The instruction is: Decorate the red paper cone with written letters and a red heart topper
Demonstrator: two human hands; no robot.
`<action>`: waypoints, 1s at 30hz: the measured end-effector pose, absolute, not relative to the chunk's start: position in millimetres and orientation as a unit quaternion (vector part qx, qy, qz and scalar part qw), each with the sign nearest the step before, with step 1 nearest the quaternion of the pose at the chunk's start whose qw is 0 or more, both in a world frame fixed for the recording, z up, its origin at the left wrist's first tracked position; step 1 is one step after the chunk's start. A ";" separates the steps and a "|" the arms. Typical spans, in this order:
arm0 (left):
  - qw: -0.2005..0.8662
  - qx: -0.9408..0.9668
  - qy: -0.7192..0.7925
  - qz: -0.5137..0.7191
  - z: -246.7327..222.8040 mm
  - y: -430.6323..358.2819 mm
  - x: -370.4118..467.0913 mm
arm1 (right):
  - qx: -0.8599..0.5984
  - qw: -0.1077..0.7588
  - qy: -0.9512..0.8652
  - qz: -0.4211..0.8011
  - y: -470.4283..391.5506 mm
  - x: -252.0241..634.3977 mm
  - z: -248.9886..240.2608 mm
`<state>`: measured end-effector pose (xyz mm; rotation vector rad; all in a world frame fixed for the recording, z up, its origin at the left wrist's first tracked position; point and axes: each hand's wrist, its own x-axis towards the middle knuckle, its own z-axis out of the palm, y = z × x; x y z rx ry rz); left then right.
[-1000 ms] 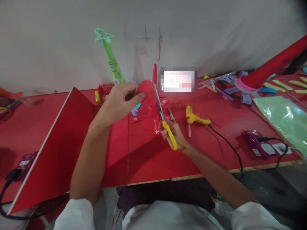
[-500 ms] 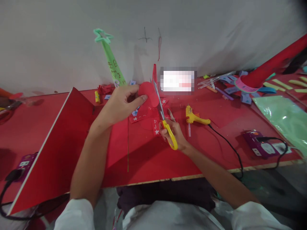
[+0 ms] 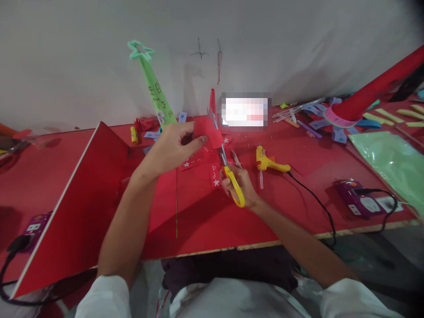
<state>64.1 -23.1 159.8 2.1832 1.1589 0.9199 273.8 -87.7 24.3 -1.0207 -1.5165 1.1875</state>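
Pinched between the thumb and fingers of my left hand (image 3: 177,145) is a piece of red paper (image 3: 208,131). My right hand (image 3: 243,183) grips yellow-handled scissors (image 3: 236,187), whose blades point up and away from me and meet the right side of the paper. A thin pale-tipped stick, perhaps a pen (image 3: 236,157), also shows at my right hand's fingers. Behind and below stands a narrow red cone (image 3: 213,104). Around its foot lie red strips with white stars and marks (image 3: 216,176), partly hidden by my hands.
A yellow glue gun (image 3: 272,164) lies right of my hands, its black cord running to a purple power box (image 3: 359,198). A green cone with a star top (image 3: 155,88) stands behind my left hand. A red board (image 3: 79,212) slants up at left. Red cone at far right (image 3: 374,97).
My left hand has shifted slightly right and down, turning the red paper against the scissor blades. The paper now covers more of the blades. My right hand stays nearly in place.
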 end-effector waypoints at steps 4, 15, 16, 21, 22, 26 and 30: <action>0.273 0.803 0.416 0.328 160.7 -24.4 67.2 | -0.415 0.465 -0.604 0.497 -87.9 272.9 22.2; 0.300 0.784 0.379 0.390 156.6 -19.6 67.5 | -0.392 0.505 -0.570 0.516 -90.1 271.4 15.2; 0.306 0.775 0.369 0.411 154.9 -17.4 67.1 | -0.400 0.500 -0.576 0.509 -89.6 271.4 15.9; 0.305 0.722 0.292 0.548 148.8 -6.7 62.9 | -0.513 0.439 -0.617 0.405 -84.6 268.4 19.7; 0.298 0.713 0.274 0.573 149.0 -5.9 62.5 | -0.536 0.421 -0.624 0.383 -83.7 266.9 18.9; 0.250 0.707 0.240 0.616 153.5 -9.7 64.3 | -0.582 0.306 -0.688 0.308 -84.9 258.6 11.3; 0.219 0.733 0.274 0.582 159.7 -21.1 67.0 | -0.581 0.195 -0.749 0.253 -93.0 249.9 7.1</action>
